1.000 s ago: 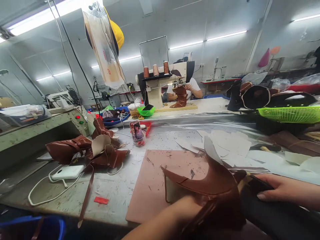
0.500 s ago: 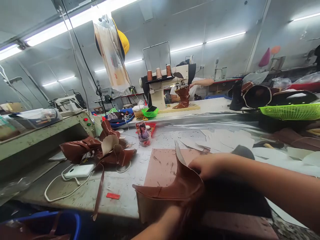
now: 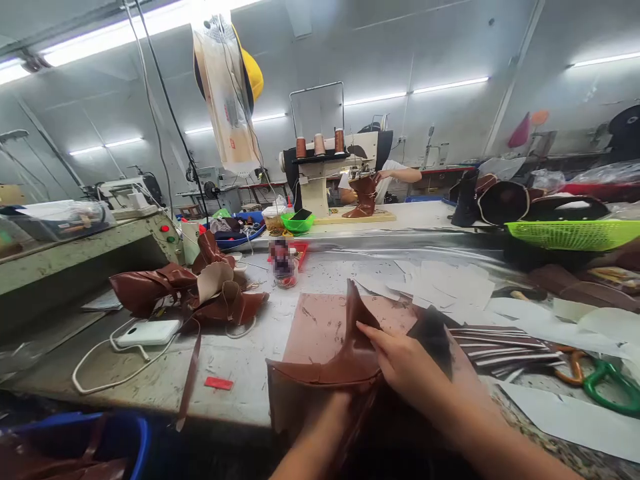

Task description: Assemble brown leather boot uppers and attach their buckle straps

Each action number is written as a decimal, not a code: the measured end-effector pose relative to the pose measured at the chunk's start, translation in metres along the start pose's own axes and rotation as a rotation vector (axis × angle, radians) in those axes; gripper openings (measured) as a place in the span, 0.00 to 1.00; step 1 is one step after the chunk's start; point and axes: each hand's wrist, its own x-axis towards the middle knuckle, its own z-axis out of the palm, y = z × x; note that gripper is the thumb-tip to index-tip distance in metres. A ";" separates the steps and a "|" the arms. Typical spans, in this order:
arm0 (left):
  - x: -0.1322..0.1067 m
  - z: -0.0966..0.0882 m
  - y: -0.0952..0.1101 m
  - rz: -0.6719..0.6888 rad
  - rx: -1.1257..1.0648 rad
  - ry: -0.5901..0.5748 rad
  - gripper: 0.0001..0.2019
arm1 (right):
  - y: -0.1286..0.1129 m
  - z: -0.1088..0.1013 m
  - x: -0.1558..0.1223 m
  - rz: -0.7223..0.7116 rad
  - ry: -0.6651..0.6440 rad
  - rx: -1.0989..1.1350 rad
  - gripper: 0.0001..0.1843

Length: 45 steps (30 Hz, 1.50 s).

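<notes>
Pressing nearly flat, the right hand is laid on the leather upper at the near edge of the mat; the left hand's grip is hidden underneath. Unclamped, the upper could be dragged off.

The brown leather boot upper, glossy with a stitched seam and pale lining showing at its lower left, lies folded at the near edge of the surface, partly over the pink board, one pointed flap standing upright from its middle.
</notes>
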 end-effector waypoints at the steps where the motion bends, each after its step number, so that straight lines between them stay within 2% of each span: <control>1: -0.006 -0.004 0.001 -0.029 -0.008 -0.020 0.10 | 0.004 0.002 -0.004 -0.007 0.056 0.004 0.28; 4: -0.028 -0.019 -0.002 -0.108 -0.012 -0.027 0.07 | 0.009 0.004 -0.010 0.007 0.141 0.006 0.26; 8: -0.054 -0.035 -0.018 0.166 0.133 0.137 0.10 | 0.008 0.003 -0.007 0.029 0.139 -0.028 0.25; 11: -0.068 -0.042 -0.035 0.121 0.158 0.278 0.10 | 0.009 0.001 -0.003 0.066 0.133 -0.004 0.24; 13: -0.074 -0.046 -0.041 0.126 0.188 0.281 0.10 | 0.009 -0.002 -0.001 0.107 0.114 0.065 0.24; 15: -0.077 -0.053 -0.037 0.237 0.241 0.239 0.09 | 0.007 -0.007 0.000 0.163 0.100 0.197 0.23; 18: -0.073 -0.067 -0.004 0.496 0.370 0.238 0.09 | 0.004 -0.015 -0.002 0.286 0.141 0.467 0.21; 21: -0.061 -0.078 0.052 0.833 0.630 0.130 0.13 | 0.010 -0.015 -0.009 0.485 0.155 0.783 0.24; 23: -0.050 -0.074 0.087 0.900 0.801 -0.010 0.11 | 0.021 -0.009 -0.018 0.607 0.085 0.958 0.28; 25: -0.036 -0.060 0.109 0.957 0.922 -0.161 0.08 | 0.036 0.001 -0.030 0.626 0.036 0.954 0.28; 26: -0.029 -0.050 0.115 0.975 0.963 -0.239 0.06 | 0.043 0.004 -0.036 0.594 0.063 0.868 0.26; 28: -0.013 -0.028 0.121 0.990 1.028 -0.332 0.07 | 0.050 0.003 -0.052 0.471 0.283 0.615 0.22; 30: 0.002 -0.007 0.123 0.949 1.070 -0.362 0.07 | 0.045 -0.010 -0.067 0.265 0.550 0.429 0.20; 31: 0.008 0.001 0.124 0.911 1.083 -0.366 0.07 | 0.037 -0.020 -0.074 0.123 0.600 0.401 0.19; 32: 0.013 0.008 0.125 0.863 1.092 -0.365 0.07 | 0.028 -0.031 -0.079 -0.057 0.556 0.419 0.20; 33: 0.017 0.012 0.127 0.811 1.095 -0.366 0.07 | 0.019 -0.042 -0.084 -0.240 0.447 0.394 0.24; 35: 0.021 0.016 0.133 0.719 1.091 -0.359 0.07 | 0.002 -0.060 -0.087 -0.449 0.277 0.202 0.17; 36: 0.020 0.015 0.137 0.686 1.067 -0.350 0.07 | -0.002 -0.067 -0.088 -0.500 0.249 0.116 0.14; 38: 0.016 0.011 0.145 0.666 0.966 -0.359 0.06 | -0.004 -0.077 -0.086 -0.532 0.268 0.013 0.14; 41: 0.006 0.001 0.156 0.740 0.853 -0.448 0.07 | 0.003 -0.088 -0.084 -0.566 0.213 -0.011 0.15; 43: 0.001 -0.005 0.160 0.800 0.888 -0.478 0.10 | 0.006 -0.095 -0.083 -0.592 0.141 -0.010 0.15; 45: -0.002 -0.008 0.163 0.842 0.959 -0.492 0.11 | 0.006 -0.101 -0.081 -0.607 0.128 -0.025 0.15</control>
